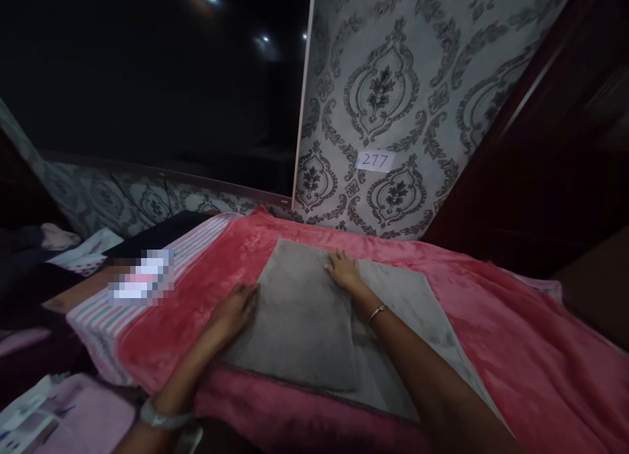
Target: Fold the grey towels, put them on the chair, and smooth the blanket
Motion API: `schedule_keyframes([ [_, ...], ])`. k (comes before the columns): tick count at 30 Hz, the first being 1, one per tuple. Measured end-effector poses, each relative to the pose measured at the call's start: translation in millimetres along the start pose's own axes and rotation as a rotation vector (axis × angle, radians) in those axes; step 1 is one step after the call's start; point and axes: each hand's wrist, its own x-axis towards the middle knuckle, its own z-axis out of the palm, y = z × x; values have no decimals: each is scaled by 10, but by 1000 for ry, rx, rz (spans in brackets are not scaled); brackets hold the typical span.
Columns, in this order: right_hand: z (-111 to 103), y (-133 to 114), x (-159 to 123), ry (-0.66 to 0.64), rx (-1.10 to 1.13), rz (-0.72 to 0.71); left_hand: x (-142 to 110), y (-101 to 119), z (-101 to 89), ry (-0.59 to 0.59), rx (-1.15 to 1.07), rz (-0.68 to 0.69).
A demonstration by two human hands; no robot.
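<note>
A grey cloth lies folded on a red plush blanket, one panel over another, with the lower panel showing at the right. My right hand rests palm down near the far right corner of the upper panel, its fingers spread. At the left edge of the cloth is my left hand, touching the edge with its fingers bent slightly and partly blurred. It does not visibly grip the fabric.
The red blanket has a striped border on the left. Behind it are a large dark screen and a patterned wall with a paper label reading 277. A pink item and papers lie at lower left.
</note>
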Motion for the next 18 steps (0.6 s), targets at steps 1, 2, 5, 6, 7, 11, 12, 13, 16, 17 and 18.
schedule_keyframes([
  [1,3,-41,-29,19,2,-7,128,62,-3,-11,88,17],
  [2,21,-90,-64,41,8,-22,282,134,11,-19,155,29],
  [5,137,-217,-175,68,27,-67,825,356,151,-32,254,24],
  [6,182,-237,-206,55,31,-72,998,414,223,-27,262,20],
  [7,223,-244,-231,38,34,-70,1149,457,302,-25,268,12],
  [11,288,-193,-267,3,42,-45,1440,466,591,-38,282,-2],
  [12,283,-180,-266,8,45,-44,1448,440,639,-35,294,-2],
  [13,275,-172,-264,14,49,-43,1444,411,672,-30,310,2],
  [16,253,-171,-268,35,68,-21,1417,344,700,-33,357,26],
  [17,250,-171,-275,37,71,-7,1413,338,694,-43,367,33],
  [18,247,-166,-287,35,73,5,1412,340,685,-58,375,34],
])
